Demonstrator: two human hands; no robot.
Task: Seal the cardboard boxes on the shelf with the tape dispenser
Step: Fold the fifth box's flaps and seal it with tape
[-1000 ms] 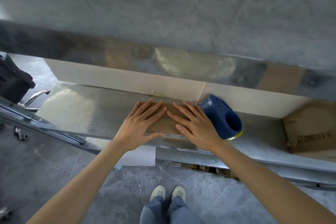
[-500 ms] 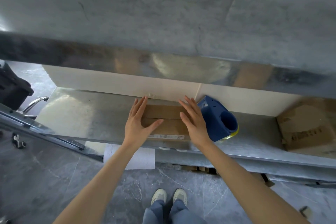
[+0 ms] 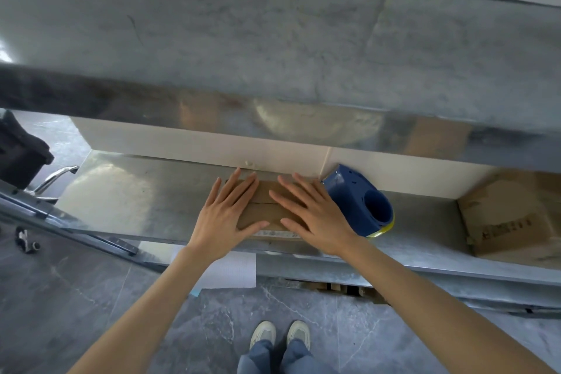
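Note:
A small brown cardboard box (image 3: 263, 212) lies on the metal shelf (image 3: 136, 197), its top flaps folded down with a seam across the middle. My left hand (image 3: 226, 215) presses flat on the box's left part, fingers straight and spread. My right hand (image 3: 312, 212) lies flat on its right part, fingers pointing up and left. The blue tape dispenser (image 3: 361, 202) with a yellow edge rests on the shelf just right of my right hand, untouched. A second, larger cardboard box (image 3: 510, 215) sits at the shelf's far right.
An upper metal shelf (image 3: 273, 55) overhangs the working shelf. A white wall panel (image 3: 182, 146) backs the shelf. A black chair (image 3: 21, 152) stands at the left. White paper (image 3: 233, 270) hangs under the shelf edge. My feet (image 3: 279, 334) stand on grey floor tiles.
Both hands moved from the box's outer sides back onto its top, fingers spread flat over the flaps. The box and the dispenser stayed in place.

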